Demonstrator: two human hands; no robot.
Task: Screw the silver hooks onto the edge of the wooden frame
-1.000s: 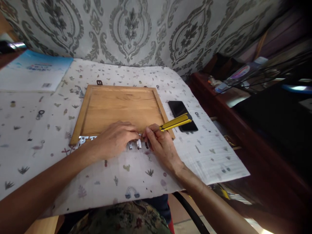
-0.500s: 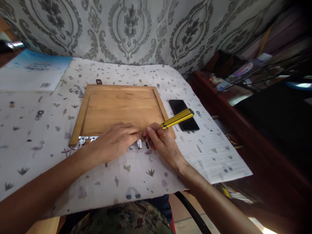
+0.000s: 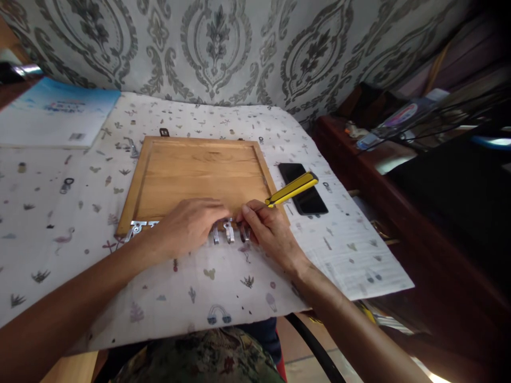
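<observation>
A framed wooden board [image 3: 203,173] lies on a patterned cloth, with several silver metal hooks [image 3: 229,232] along its near edge. My left hand [image 3: 191,223] rests over this edge, fingers bent and close together beside the hooks. What its fingertips hold, if anything, is hidden. Just right of it, my right hand [image 3: 267,229] is closed in a pinch at the same edge. From that hand a slim tool with a yellow-and-black handle [image 3: 293,189] sticks out up and to the right; its working end is out of sight. A dark curved hook [image 3: 245,232] shows under the right fingers.
A black phone [image 3: 313,199] lies right of the board, partly beneath the handle. At the far left is a blue-and-white booklet [image 3: 59,114]. A small dark hanger [image 3: 164,132] projects from the board's far edge. A dark red cabinet [image 3: 399,213] stands to the right.
The left fingers have drawn slightly back and up, showing more of the hooks. The yellow handle has tipped a little higher. My right hand stays at the edge.
</observation>
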